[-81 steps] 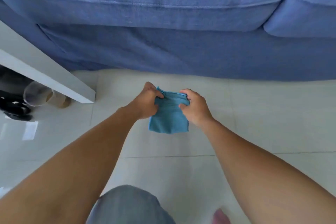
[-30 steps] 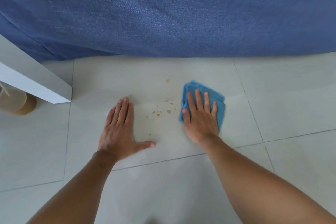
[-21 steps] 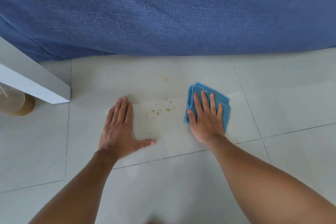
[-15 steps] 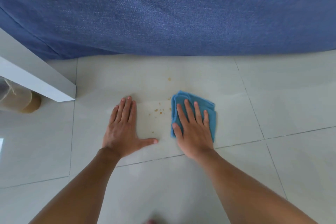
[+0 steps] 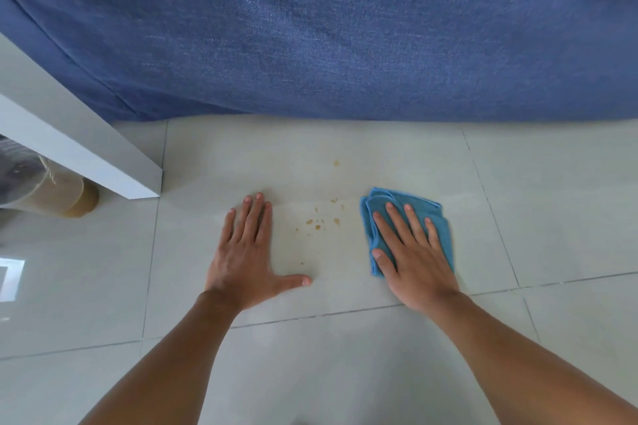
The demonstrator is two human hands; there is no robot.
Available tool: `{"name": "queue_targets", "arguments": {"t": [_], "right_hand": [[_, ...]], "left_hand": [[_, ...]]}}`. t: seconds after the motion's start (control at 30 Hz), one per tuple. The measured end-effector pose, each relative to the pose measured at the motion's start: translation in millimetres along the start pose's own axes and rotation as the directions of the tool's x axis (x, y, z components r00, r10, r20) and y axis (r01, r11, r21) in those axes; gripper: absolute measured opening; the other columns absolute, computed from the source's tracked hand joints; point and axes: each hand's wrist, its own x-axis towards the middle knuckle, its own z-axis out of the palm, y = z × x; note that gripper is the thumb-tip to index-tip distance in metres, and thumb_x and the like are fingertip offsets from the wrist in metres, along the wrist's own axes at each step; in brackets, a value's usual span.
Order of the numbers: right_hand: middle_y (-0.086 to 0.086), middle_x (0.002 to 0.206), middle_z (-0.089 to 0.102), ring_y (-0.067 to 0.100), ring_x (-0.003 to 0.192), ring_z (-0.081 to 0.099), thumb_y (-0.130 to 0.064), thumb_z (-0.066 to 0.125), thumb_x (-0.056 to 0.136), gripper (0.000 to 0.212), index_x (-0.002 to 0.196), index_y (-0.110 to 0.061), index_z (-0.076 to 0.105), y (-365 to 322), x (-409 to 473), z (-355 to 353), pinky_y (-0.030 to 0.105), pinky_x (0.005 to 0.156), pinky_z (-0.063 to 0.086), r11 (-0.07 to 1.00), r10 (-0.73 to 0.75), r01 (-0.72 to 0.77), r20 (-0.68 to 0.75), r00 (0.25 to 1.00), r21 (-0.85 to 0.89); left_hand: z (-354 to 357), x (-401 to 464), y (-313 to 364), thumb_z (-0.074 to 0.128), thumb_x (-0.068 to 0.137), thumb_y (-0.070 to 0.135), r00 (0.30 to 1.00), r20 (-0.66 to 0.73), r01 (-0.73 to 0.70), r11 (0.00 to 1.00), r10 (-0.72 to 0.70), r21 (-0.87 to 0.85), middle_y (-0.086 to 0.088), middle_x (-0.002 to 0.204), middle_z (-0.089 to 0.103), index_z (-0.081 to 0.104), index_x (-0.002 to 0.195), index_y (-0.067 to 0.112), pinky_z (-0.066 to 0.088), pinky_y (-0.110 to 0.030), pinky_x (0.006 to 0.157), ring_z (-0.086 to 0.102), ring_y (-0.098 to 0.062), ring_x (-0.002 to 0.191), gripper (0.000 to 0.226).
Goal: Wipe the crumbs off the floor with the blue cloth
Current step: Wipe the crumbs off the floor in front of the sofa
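Small brown crumbs (image 5: 317, 222) lie scattered on the pale tiled floor (image 5: 552, 200), with one more crumb (image 5: 336, 163) farther toward the sofa. My right hand (image 5: 411, 259) presses flat, fingers spread, on the folded blue cloth (image 5: 440, 228), which lies just right of the crumbs without touching them. My left hand (image 5: 245, 259) rests palm down on the floor left of the crumbs, holding nothing. The crumbs sit between the two hands.
A blue fabric sofa (image 5: 345, 45) fills the far side, its base meeting the floor just beyond the crumbs. A white table edge (image 5: 86, 155) juts in at the left, with a clear plastic-wrapped container (image 5: 51, 190) under it.
Half a second ago the cloth was pushed left against the crumbs. My right hand has since slid it back to the right, opening a gap. My left hand has stayed put.
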Motion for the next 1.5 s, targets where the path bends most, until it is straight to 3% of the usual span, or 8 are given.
{"name": "queue_targets", "arguments": {"t": [0.2, 0.4, 0.6, 0.77, 1.07, 1.23, 1.5], "right_hand": [[-0.003, 0.171, -0.013, 0.025, 0.157, -0.016, -0.054, 0.011, 0.1, 0.069, 0.163, -0.029, -0.002, -21.9, 42.0, -5.5, 0.051, 0.126, -0.007, 0.995, 0.1, -0.1, -0.021, 0.995, 0.002], [-0.005, 0.172, 0.0, 0.023, 0.158, -0.006, -0.058, 0.016, 0.099, 0.07, 0.163, -0.03, 0.009, -11.7, -10.2, 5.2, 0.051, 0.126, -0.002, 0.996, -0.091, 0.091, 0.033, 0.995, 0.004], [-0.002, 0.172, -0.007, 0.026, 0.158, -0.01, -0.055, 0.014, 0.098, 0.071, 0.163, -0.027, 0.004, -28.8, 30.5, 1.5, 0.052, 0.126, -0.005, 0.985, 0.165, -0.162, -0.046, 0.985, 0.055], [-0.01, 0.171, -0.009, 0.02, 0.157, -0.014, -0.059, 0.014, 0.099, 0.069, 0.162, -0.035, 0.001, -13.3, -9.5, 2.6, 0.049, 0.126, -0.007, 0.995, -0.104, 0.103, 0.048, 0.993, 0.018], [-0.014, 0.171, -0.011, 0.017, 0.157, -0.016, -0.063, 0.012, 0.093, 0.076, 0.162, -0.034, -0.002, 2.1, 66.2, -22.5, 0.05, 0.126, -0.005, 0.989, -0.147, 0.147, 0.024, 0.989, 0.002], [-0.016, 0.17, -0.012, 0.015, 0.156, -0.018, -0.056, 0.031, 0.101, 0.071, 0.162, -0.038, -0.001, -3.8, 96.2, -33.4, 0.047, 0.126, -0.01, 0.971, -0.24, 0.24, 0.023, 0.97, 0.01], [-0.02, 0.17, -0.004, 0.01, 0.155, -0.018, -0.047, 0.04, 0.101, 0.068, 0.161, -0.043, 0.007, -25.8, 131.5, -43.5, 0.048, 0.126, -0.01, 0.932, -0.347, 0.337, 0.058, 0.936, 0.13]], "left_hand": [[0.8, 1.2, 0.0, 0.034, 0.058, 0.103, 1.0, 0.02, -0.014, 0.999, 0.013, 0.031, -0.019, 0.168, -0.002, 0.006, 0.157, -0.001, 0.008, -0.054, 0.126, -0.008, -0.031, 0.156, 0.147], [-0.7, 0.8, 0.0, 0.038, 0.054, 0.104, 0.999, 0.042, -0.016, 0.999, 0.015, 0.03, -0.019, 0.168, -0.006, 0.005, 0.157, -0.001, 0.005, -0.053, 0.126, -0.012, -0.031, 0.155, 0.151], [0.8, 0.7, -2.0, 0.039, 0.051, 0.104, 0.999, 0.035, -0.031, 0.999, 0.03, 0.025, -0.018, 0.168, -0.008, 0.002, 0.157, 0.001, 0.003, -0.052, 0.126, -0.015, -0.029, 0.155, 0.153], [-0.7, 0.6, -1.9, 0.038, 0.052, 0.105, 0.999, 0.035, -0.027, 1.0, 0.027, 0.011, -0.017, 0.168, -0.007, 0.005, 0.157, 0.001, 0.004, -0.051, 0.126, -0.013, -0.029, 0.155, 0.152], [-1.7, -0.8, -1.2, 0.037, 0.052, 0.104, 1.0, 0.017, -0.022, 1.0, 0.022, -0.013, -0.015, 0.168, -0.007, 0.004, 0.158, 0.002, 0.002, -0.05, 0.127, -0.015, -0.027, 0.155, 0.151], [-1.2, -0.7, -0.7, 0.041, 0.052, 0.104, 1.0, 0.014, -0.023, 1.0, 0.023, -0.015, -0.016, 0.168, -0.007, 0.005, 0.158, 0.001, 0.003, -0.05, 0.127, -0.014, -0.027, 0.155, 0.152], [-2.7, 0.6, -0.4, 0.041, 0.053, 0.103, 0.999, 0.035, -0.018, 1.0, 0.018, 0.002, -0.017, 0.168, -0.008, 0.006, 0.158, 0.001, 0.005, -0.051, 0.126, -0.013, -0.028, 0.155, 0.151]]}}
